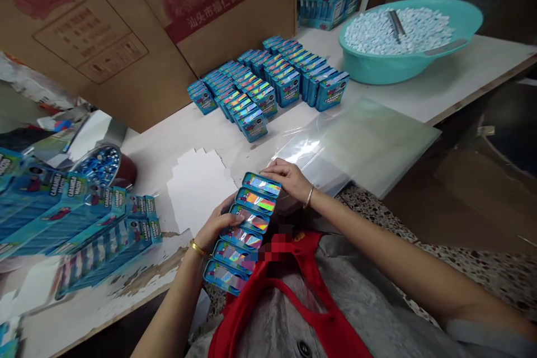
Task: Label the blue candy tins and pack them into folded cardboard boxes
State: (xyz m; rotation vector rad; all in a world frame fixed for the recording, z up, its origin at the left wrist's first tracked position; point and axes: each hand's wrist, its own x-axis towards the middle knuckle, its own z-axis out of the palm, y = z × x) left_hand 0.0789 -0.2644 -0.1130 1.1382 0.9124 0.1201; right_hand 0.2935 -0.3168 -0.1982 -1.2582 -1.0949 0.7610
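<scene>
A row of several blue candy tins [253,218] with shiny rainbow strips lies side by side in front of my chest. My left hand [218,224] is closed around the row from the left, its thumb resting on top of one tin. At the far end, my right hand [291,179] has its fingers bent and pressed against the corner of the last tin. Some of its fingertips are hidden behind that tin. Just beyond my left hand lies a fanned stack of white cards [199,187]. Clear plastic sheets [356,142] lie beyond my right hand.
Rows of upright blue candy tins [289,86] stand mid-table before a large cardboard box [146,28]. A turquoise basin [394,64] of pale candies with a metal scoop stands back right. At left are stacked blue packs [79,218] and a bowl of blue pieces [126,170].
</scene>
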